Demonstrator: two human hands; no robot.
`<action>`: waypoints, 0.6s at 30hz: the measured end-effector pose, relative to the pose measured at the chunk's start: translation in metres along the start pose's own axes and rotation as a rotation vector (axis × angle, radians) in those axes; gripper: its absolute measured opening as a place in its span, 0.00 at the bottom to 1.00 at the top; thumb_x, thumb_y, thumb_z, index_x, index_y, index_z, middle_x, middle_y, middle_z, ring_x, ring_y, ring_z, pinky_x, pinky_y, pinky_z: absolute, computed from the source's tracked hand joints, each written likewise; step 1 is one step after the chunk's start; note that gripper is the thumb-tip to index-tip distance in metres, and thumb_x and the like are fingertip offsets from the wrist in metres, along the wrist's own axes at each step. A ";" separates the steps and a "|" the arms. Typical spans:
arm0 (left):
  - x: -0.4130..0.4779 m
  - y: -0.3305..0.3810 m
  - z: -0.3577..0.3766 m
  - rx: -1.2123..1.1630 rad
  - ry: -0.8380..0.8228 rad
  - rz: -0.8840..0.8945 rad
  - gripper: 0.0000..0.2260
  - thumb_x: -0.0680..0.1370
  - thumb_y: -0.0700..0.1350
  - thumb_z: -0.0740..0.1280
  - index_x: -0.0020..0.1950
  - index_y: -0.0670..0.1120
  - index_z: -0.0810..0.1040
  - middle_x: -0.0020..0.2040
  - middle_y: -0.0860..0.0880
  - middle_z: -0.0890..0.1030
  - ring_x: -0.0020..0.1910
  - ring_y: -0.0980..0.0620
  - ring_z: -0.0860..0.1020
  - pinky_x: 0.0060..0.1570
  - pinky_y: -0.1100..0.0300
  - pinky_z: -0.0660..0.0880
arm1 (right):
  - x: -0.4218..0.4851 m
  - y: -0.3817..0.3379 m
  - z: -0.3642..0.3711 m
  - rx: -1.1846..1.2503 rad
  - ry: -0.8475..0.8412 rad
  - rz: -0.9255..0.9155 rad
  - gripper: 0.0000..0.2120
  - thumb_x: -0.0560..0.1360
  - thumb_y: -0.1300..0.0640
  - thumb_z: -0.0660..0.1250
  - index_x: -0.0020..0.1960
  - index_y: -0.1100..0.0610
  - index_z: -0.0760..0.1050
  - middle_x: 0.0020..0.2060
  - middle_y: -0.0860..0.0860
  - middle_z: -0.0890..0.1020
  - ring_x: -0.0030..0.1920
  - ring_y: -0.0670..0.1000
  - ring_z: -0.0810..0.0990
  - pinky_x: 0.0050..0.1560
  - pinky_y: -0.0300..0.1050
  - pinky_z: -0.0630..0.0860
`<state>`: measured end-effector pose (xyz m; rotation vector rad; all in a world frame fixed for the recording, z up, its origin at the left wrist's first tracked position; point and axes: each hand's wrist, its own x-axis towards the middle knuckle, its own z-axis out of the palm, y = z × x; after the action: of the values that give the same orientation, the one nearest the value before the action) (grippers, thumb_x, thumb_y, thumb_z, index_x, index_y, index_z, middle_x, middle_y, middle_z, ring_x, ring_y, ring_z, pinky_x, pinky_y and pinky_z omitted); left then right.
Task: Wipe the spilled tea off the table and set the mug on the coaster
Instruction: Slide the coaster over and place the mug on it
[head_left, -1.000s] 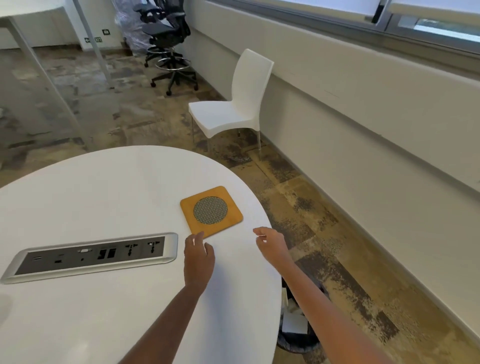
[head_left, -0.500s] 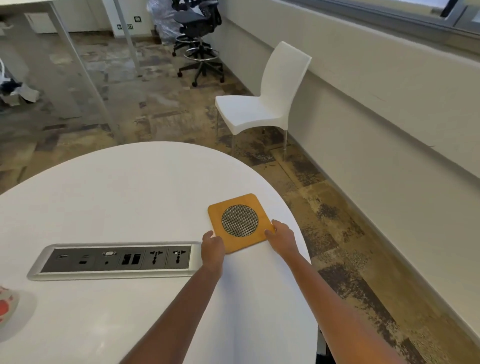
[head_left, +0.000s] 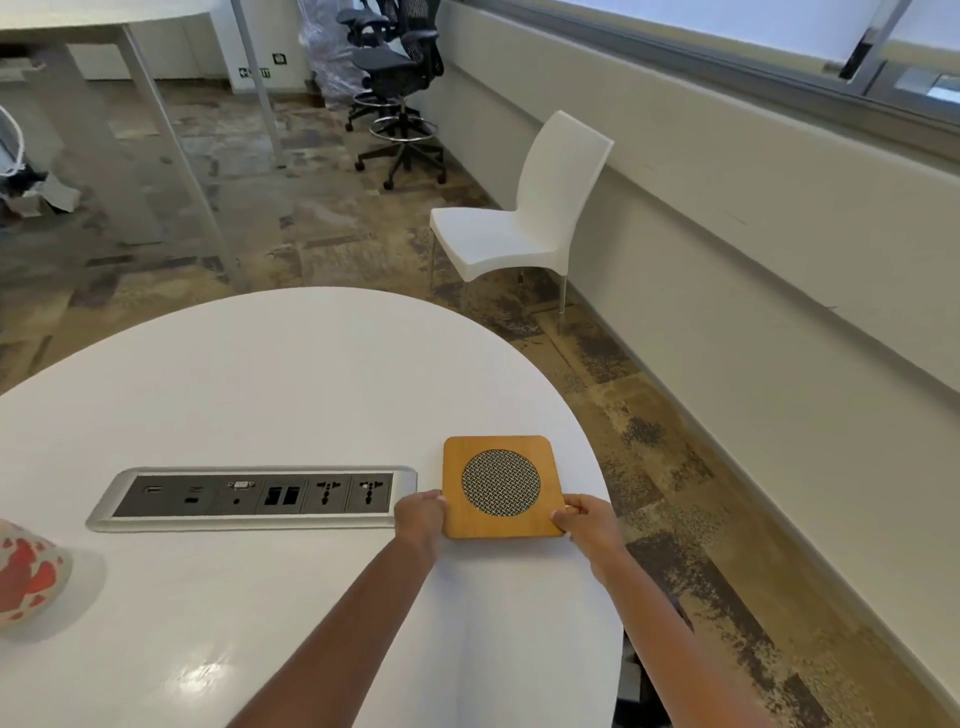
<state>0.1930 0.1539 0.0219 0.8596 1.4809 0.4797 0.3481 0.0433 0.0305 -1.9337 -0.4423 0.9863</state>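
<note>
A square wooden coaster (head_left: 501, 487) with a round metal mesh centre lies flat near the right edge of the white table (head_left: 270, 374). My left hand (head_left: 420, 517) holds its near left corner, fingers curled at the edge. My right hand (head_left: 587, 522) pinches the near right corner, thumb on top. At the far left edge of the view a white mug with red patches (head_left: 23, 577) is partly cut off. No spilled tea or cloth shows on the table.
A silver power socket strip (head_left: 252, 498) is set into the table left of the coaster. The table's rounded edge runs close to the coaster's right side. A white chair (head_left: 524, 208) stands beyond the table, with black office chairs (head_left: 395, 78) farther back.
Both hands moved forward and took hold of the coaster's near corners. The coaster has turned from a skewed angle to square with the socket strip. The view shifted left, bringing the mug in.
</note>
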 end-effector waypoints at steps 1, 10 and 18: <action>-0.006 -0.005 -0.004 -0.024 0.003 -0.005 0.15 0.75 0.29 0.58 0.61 0.30 0.73 0.63 0.31 0.73 0.64 0.35 0.72 0.61 0.49 0.72 | -0.009 0.004 -0.001 0.022 -0.004 0.002 0.06 0.73 0.69 0.65 0.45 0.60 0.76 0.27 0.48 0.74 0.30 0.45 0.70 0.33 0.37 0.65; -0.061 -0.035 -0.063 -0.143 0.014 -0.007 0.18 0.74 0.28 0.58 0.27 0.41 0.74 0.27 0.48 0.69 0.26 0.52 0.63 0.13 0.74 0.58 | -0.083 0.015 0.011 -0.059 -0.149 0.042 0.09 0.71 0.69 0.68 0.36 0.57 0.73 0.36 0.53 0.78 0.36 0.49 0.75 0.36 0.38 0.72; -0.083 -0.047 -0.140 -0.061 0.142 0.067 0.13 0.75 0.29 0.60 0.58 0.34 0.77 0.56 0.38 0.79 0.54 0.39 0.75 0.52 0.52 0.73 | -0.133 0.007 0.068 -0.106 -0.228 -0.013 0.11 0.70 0.70 0.68 0.34 0.58 0.73 0.35 0.53 0.78 0.42 0.54 0.78 0.41 0.38 0.76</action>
<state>0.0403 0.0908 0.0583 0.8434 1.5622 0.6437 0.2120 -0.0076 0.0671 -1.9162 -0.6477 1.2016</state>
